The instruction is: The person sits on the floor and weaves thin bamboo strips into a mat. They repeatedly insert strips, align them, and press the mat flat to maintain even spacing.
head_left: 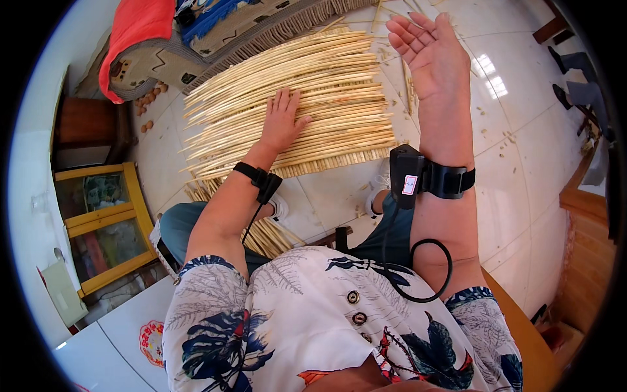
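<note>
A wide layer of pale yellow stalks (346,124), laid side by side, spreads across the floor in front of me. Along its near edge, shorter crosswise pieces show beneath the long stalks. My left hand (285,121) rests flat on top of the layer near its middle, fingers stretched out. To the right of the layer, my right hand (428,55) is raised with the palm showing and the fingers loosely bent. Nothing is visible in that palm. More loose stalks (271,236) lie close by my left leg.
A sofa with a patterned cover (225,49) and a red cloth (140,39) stands at the far left. Small round brown things (149,98) lie beside it. Left is a yellow-framed glass cabinet (101,225). Straw scraps dot the tiled floor (506,176). Another person's legs (581,75) show far right.
</note>
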Demonstrator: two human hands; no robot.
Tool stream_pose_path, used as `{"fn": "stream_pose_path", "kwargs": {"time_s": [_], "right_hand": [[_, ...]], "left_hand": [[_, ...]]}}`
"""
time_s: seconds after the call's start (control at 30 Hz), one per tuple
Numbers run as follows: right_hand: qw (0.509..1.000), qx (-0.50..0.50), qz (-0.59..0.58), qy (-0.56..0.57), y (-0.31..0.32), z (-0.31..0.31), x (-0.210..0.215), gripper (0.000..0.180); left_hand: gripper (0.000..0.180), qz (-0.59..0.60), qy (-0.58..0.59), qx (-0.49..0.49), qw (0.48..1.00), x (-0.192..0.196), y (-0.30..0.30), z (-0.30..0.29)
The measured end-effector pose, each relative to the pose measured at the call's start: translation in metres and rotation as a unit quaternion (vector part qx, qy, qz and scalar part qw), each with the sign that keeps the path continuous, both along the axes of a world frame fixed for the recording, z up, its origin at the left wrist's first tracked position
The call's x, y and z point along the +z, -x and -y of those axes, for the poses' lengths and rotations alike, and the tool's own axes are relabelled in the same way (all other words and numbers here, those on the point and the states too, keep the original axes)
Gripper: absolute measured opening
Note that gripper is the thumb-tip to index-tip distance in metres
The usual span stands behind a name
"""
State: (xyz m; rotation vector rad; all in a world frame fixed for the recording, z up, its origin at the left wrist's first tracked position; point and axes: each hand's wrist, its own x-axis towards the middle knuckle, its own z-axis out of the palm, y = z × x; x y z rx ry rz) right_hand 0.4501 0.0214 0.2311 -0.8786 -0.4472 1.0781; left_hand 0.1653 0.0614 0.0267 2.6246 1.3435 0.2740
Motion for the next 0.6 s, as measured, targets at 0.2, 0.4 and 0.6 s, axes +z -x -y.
{"fn": "stream_pose_path", "kwargs": {"time_s": [0.2, 0.4, 0.6], "right_hand": [[1.000, -0.008, 0.006, -0.011, 0.001, 0.001, 0.000, 0.041], [1.000, -0.012, -0.007, -0.007, 0.002, 0.002, 0.002, 0.039], [0.999, -0.024, -0.033, 0.003, 0.007, 0.003, 0.005, 0.038]], "left_hand": [[0.067, 0.000, 0.031, 0.020, 0.999, 0.005, -0.008, -0.007], [0.065, -0.012, -0.003, 0.007, 1.000, -0.002, -0.004, -0.014], [0.065, 0.008, 0.016, -0.002, 1.000, -0.002, 0.000, -0.021]]}}
